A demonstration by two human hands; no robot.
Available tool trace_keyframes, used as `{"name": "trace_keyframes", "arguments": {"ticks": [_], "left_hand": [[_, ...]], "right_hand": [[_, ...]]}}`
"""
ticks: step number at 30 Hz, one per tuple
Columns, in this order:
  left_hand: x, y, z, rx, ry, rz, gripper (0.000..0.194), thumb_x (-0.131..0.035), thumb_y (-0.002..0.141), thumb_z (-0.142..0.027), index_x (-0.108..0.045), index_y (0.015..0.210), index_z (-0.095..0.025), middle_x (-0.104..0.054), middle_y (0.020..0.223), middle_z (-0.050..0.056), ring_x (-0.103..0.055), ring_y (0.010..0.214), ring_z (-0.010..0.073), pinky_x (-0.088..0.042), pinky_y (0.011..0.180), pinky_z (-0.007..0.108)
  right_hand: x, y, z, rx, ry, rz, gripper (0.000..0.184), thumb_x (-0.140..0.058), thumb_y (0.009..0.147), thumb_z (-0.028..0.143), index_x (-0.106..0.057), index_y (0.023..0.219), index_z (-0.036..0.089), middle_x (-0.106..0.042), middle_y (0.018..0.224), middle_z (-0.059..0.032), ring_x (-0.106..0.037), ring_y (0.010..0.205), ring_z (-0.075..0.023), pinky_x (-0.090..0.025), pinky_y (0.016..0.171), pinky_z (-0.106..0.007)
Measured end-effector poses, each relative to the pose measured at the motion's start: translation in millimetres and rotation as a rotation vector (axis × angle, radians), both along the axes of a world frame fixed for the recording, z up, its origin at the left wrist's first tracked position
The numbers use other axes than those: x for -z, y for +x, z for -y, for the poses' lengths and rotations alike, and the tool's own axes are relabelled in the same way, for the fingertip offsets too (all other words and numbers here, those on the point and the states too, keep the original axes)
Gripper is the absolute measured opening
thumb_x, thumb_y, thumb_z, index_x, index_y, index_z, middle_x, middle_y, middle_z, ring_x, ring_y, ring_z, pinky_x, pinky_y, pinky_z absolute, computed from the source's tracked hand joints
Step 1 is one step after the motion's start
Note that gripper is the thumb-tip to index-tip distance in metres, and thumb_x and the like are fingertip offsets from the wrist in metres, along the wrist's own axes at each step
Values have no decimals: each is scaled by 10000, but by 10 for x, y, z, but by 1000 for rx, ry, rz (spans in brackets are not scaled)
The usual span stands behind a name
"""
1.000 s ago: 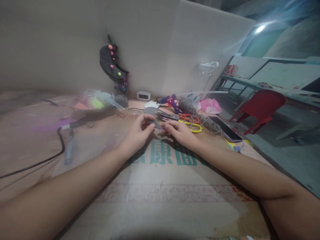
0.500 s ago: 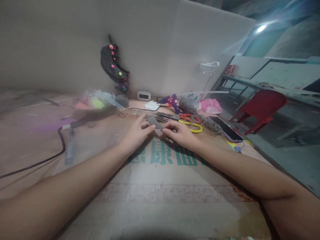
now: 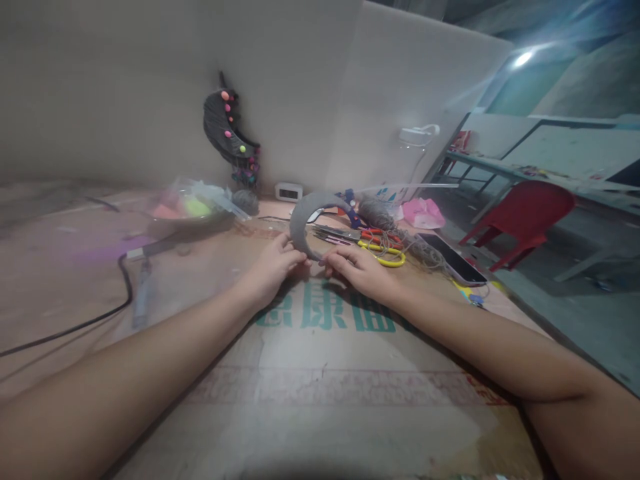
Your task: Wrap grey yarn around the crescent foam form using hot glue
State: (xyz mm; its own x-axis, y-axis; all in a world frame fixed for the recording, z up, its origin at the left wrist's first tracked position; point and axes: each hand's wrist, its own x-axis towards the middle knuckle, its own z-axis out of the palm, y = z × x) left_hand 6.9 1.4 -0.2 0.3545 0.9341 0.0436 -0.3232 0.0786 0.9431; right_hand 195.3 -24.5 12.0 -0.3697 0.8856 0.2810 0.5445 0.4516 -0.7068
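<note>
At the left of the frame, one bowl (image 3: 173,229) with a plastic bag and coloured pieces sits on the surface (image 3: 280,413), behind one black cable (image 3: 95,325). In the upper left, one dark crescent (image 3: 217,127) with bright pompoms hangs against the wall, above one small grey ball of yarn (image 3: 245,201). Near the centre, the left hand (image 3: 267,270) has its fingers bent and narrow against the lower outer curve of one grey crescent (image 3: 300,223); whether they grip it cannot be told. The grey crescent stands up and away from the fingers, long axis roughly upright, bulging left and opening right, its top end reaching towards one glue gun (image 3: 353,213). The right hand (image 3: 360,270) appears to pinch its bottom tip, so both hands are at its lower end, the right nearer that tip. Right of centre lie one orange-handled tool (image 3: 373,236), one yellow-handled tool (image 3: 395,262) and loose grey yarn (image 3: 423,250), then one pink bag (image 3: 423,212) and one phone (image 3: 455,259).
</note>
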Motion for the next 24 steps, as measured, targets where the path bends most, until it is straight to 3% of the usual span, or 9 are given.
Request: {"name": "trace_keyframes", "arguments": {"ticks": [5,10,17,24], "left_hand": [[-8,-4,12,-70,-55,38,463,-614,608,-86,-518,1053,-170,-610,731,-37,-572,570,93,-441,554,211],[19,2,15,-5,-17,8,492,-602,614,-80,-523,1092,-165,-612,740,-26,-579,575,118,-473,565,257],[30,9,20,39,48,-48,472,-609,632,-79,-556,1092,-172,-611,752,-22,-584,591,118,-461,554,248],[29,-5,31,39,25,-79,460,-586,629,-68,-565,1075,-177,-620,776,-14,-585,576,114,-451,535,241]], "right_hand": [[33,-5,-26,74,-66,-38,358,-434,944,416,-663,875,150,-682,749,-44,-607,648,-149,-444,591,-252],[16,-20,0,123,10,-54,175,-567,850,337,-567,780,177,-608,662,10,-531,591,-120,-414,580,-238],[-38,-30,25,66,33,-9,290,-494,887,355,-570,681,165,-594,661,-14,-516,599,-121,-404,596,-251],[-26,-24,20,118,38,-13,191,-533,848,307,-575,722,169,-607,674,-6,-537,621,-126,-425,620,-249]]}}
